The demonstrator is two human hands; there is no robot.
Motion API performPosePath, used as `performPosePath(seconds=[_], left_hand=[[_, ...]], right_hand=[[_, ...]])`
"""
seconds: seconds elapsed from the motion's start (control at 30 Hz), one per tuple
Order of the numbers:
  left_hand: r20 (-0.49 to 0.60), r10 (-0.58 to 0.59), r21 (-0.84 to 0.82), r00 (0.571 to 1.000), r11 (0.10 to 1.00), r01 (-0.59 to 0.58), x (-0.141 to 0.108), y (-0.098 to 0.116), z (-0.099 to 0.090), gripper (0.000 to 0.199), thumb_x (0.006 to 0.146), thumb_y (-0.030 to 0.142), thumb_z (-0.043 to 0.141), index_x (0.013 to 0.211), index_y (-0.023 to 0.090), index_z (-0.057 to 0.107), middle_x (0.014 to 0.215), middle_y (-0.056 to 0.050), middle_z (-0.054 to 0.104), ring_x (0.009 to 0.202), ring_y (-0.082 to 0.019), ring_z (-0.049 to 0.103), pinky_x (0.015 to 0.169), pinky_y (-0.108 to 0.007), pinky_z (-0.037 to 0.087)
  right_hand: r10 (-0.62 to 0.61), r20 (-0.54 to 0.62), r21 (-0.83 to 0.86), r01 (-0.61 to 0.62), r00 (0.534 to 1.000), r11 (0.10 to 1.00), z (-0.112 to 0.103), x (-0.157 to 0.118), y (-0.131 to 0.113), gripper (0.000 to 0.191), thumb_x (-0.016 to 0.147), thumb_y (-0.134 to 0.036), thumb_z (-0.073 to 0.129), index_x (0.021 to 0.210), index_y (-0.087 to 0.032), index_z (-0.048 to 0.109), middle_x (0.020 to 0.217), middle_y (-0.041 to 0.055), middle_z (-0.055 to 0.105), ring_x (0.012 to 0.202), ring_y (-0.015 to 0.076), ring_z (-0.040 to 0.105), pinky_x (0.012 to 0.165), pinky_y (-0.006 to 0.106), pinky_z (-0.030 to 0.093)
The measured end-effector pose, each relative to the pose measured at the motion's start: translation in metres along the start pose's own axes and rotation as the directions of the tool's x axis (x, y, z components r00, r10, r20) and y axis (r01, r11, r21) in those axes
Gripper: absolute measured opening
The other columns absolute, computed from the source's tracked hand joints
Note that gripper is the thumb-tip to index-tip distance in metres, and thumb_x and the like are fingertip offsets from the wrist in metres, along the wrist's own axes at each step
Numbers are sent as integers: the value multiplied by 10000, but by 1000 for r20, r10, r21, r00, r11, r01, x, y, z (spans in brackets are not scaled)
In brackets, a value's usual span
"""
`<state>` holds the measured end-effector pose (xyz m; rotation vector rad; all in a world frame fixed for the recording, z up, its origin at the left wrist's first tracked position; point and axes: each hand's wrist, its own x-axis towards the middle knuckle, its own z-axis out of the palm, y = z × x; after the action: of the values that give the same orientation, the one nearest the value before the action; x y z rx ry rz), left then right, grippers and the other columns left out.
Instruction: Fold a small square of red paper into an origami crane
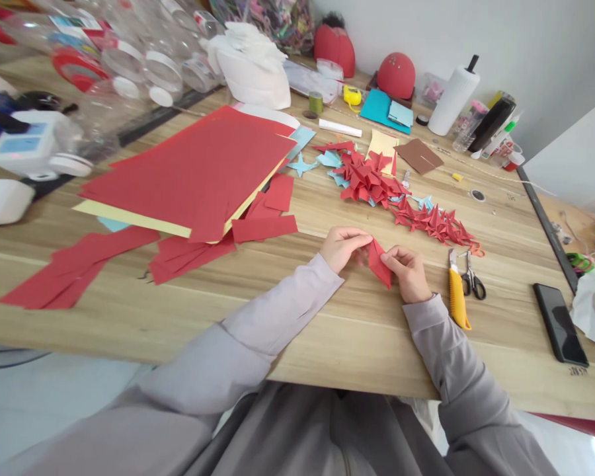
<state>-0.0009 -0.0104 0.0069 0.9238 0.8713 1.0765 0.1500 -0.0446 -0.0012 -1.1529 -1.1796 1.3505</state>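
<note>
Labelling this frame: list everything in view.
Folded paper: 1, red, between hands
Paper stars: many, mostly red, beyond hands
Paper sheets: several, mostly red, left
Paper strips: several, red, left
Utility knife: 1, yellow, right
Scissors: 1, black-handled, beside knife
Smartphone: 1, black, far right
Tape measure: 1, yellow, back
Plastic containers: several, clear, back left
Tabletop: 1, brown, beneath
Other items: many, mixed, back
Left hand, right hand: 1 each, grey-sleeved, holding folded paper

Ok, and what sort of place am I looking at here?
Probably a papercraft workspace, whether home or studio I can't tell: the wooden table has red paper stars, a folded red paper piece and scissors.
</note>
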Motion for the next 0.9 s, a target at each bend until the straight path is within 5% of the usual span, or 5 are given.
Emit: performPosePath(seconds=[0.1,0.33,0.7,0.9], left_hand=[[20,4,-23,1000,1000,-3,0,0,0,310,641,411,642,589,108,608,516,-27,575,430,-106,517,369,-216,406],[59,70,250,996,965,-83,-4,-1,5,292,525,361,758,584,106,628,445,17,541,401,-75,456,408,-210,378],[56,26,95,998,995,-31,-2,-5,2,281,670,367,634,540,120,607,488,6,543,465,-96,499,458,-216,403],[-61,-2,28,998,1000,4,1,-9,2,400,721,473,543,506,136,563,494,-16,558,451,-114,517,425,-225,410]], right_hand=[[-5,-3,-14,5,1000,1000,0,0,0,244,664,-363,693,598,-167,562,491,-45,518,415,61,381,413,205,278],[-53,45,-86,57,998,995,1,0,0,250,685,-385,675,626,-167,570,536,-27,555,471,77,434,458,214,335],[-10,54,-97,16,998,995,1,1,1,275,671,-414,683,649,-167,563,537,-27,562,441,72,427,437,211,329],[-28,58,-117,35,998,993,2,1,0,287,667,-422,684,633,-167,557,532,-32,546,450,70,426,449,214,330]])
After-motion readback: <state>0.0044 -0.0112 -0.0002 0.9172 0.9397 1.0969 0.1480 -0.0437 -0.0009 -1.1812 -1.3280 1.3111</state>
